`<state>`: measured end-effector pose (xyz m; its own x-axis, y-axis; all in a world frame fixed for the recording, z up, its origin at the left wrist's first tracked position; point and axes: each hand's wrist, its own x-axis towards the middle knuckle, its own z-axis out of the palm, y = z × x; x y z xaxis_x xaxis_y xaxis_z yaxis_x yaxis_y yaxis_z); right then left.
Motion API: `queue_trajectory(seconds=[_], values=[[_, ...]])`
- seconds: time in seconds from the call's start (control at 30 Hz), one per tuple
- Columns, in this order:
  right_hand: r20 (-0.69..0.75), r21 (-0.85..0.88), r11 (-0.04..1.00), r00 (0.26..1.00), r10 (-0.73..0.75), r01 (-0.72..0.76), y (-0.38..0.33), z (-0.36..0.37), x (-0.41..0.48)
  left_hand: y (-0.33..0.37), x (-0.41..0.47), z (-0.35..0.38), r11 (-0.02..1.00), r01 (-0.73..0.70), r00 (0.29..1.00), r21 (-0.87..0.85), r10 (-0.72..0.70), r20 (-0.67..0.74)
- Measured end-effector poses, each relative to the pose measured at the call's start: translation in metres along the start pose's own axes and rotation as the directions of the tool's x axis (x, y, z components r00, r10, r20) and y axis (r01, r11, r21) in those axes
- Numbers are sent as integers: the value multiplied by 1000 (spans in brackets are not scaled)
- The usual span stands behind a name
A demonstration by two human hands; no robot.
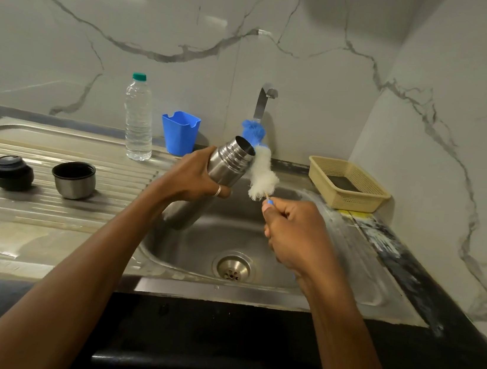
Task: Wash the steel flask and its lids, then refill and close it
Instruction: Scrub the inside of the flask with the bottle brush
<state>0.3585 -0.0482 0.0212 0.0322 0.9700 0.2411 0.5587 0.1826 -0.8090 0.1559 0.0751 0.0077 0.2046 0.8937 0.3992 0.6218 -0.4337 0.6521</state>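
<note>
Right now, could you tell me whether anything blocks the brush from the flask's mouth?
Nothing visible does. The left hand holds the flask tilted, mouth open; the right hand's brush sits beside its rim. The steel lid and black lid lie on the drainboard.

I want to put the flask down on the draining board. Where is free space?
Free: the drainboard between the steel cup lid and the basin, and its near strip in front of that lid and the black lid. Crowded: the back edge, with water bottle and blue cup; the basket fills the right corner.
</note>
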Motion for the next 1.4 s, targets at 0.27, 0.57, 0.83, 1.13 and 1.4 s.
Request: queue_trajectory(seconds=[0.27, 0.57, 0.83, 1.13, 1.4], values=[[46, 44, 999, 999, -24, 22, 4, 6, -38, -4, 2, 1, 1000, 22, 1000, 7, -22, -16], [22, 63, 998, 1000, 18, -19, -7, 2, -4, -4, 6, 8, 999, 34, 994, 38, -30, -110], [23, 99, 995, 999, 29, -31, -7, 10, -36, 1, 5, 38, 898, 124, 929, 422, 44, -368], [-103, -151, 985, 992, 69, -85, -15, 2, -7, 22, 1, 59, 755, 121, 875, 645, 225, -428], [-55, -134, 990, 998, 31, -39, -16, 4, -29, 18, 4, 48, 860, 107, 899, 498, 131, -419]])
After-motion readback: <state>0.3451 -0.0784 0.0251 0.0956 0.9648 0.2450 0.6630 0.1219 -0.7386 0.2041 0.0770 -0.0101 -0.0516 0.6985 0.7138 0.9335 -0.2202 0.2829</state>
